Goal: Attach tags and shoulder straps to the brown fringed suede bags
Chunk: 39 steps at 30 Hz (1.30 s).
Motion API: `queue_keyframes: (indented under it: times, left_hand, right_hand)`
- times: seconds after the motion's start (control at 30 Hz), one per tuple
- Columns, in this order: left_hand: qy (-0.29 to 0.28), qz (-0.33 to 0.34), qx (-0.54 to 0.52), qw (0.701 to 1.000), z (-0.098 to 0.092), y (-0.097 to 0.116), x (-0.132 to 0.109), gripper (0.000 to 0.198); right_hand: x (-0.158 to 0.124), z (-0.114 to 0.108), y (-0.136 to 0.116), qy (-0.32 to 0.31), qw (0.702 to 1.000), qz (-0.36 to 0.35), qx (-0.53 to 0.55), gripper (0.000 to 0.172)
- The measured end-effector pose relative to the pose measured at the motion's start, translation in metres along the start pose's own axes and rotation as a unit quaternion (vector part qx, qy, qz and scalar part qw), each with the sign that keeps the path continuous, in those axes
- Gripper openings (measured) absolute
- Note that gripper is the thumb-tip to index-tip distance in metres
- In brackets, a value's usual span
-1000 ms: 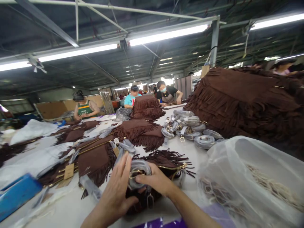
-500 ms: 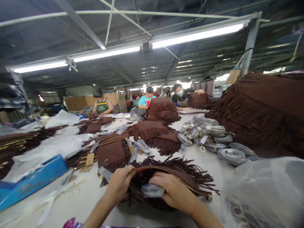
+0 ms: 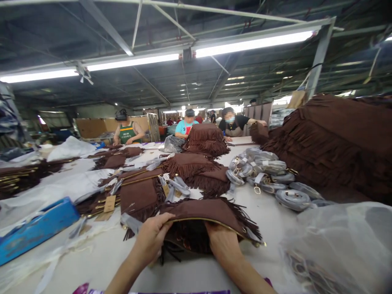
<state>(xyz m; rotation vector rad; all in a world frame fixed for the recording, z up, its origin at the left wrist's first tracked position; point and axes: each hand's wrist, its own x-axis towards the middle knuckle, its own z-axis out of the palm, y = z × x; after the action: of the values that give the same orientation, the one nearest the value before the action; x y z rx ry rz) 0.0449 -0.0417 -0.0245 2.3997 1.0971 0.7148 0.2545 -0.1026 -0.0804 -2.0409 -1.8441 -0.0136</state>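
Observation:
A brown fringed bag lies in front of me, its gold zipper edge open towards me. My left hand pinches the bag's left end at the zipper, thumb on top. My right hand reaches into the opening up to the wrist. Its fingers are hidden inside, so I cannot see what they hold. The plastic-wrapped strap coil is out of sight now. Just behind the bag lies another brown fringed bag with a tag and a wrapped strap beside it.
Plastic-wrapped strap coils lie right of centre. A large heap of brown fringed bags rises at the right, behind a clear plastic bag. A blue tape dispenser stands at the left. Several co-workers are across the table.
My right hand has gone deeper into the bag, and the wrapped strap coil it held has passed out of sight. The bag's upper side now lies over the fingers.

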Motion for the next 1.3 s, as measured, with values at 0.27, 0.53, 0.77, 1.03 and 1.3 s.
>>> queue_keyframes:
  times: [0.27, 0.53, 0.77, 1.03, 1.3]
  left_hand:
    - [-0.167, -0.019, 0.012, 0.986, -0.012, -0.027, -0.015, 0.054]
    - [-0.14, 0.078, -0.039, 0.986, 0.002, 0.043, -0.001, 0.033]
    - [-0.202, 0.122, -0.044, 0.971, 0.06, 0.09, 0.012, 0.028]
    - [-0.117, 0.077, -0.182, 0.973, 0.07, 0.103, 0.011, 0.034]
    - [-0.104, 0.004, 0.081, 0.991, 0.079, 0.108, 0.014, 0.023]
  right_hand:
    - [-0.009, -0.076, 0.034, -0.112, 0.933, -0.104, 0.327, 0.029]
    - [-0.026, -0.094, 0.111, -0.123, 0.985, -0.048, 0.109, 0.065]
    - [-0.027, -0.07, 0.115, -0.116, 0.987, 0.044, 0.102, 0.027]
    - [-0.027, -0.114, 0.07, -0.165, 0.87, 0.053, 0.462, 0.018]
    - [-0.032, -0.086, 0.045, -0.11, 0.925, -0.018, 0.362, 0.017]
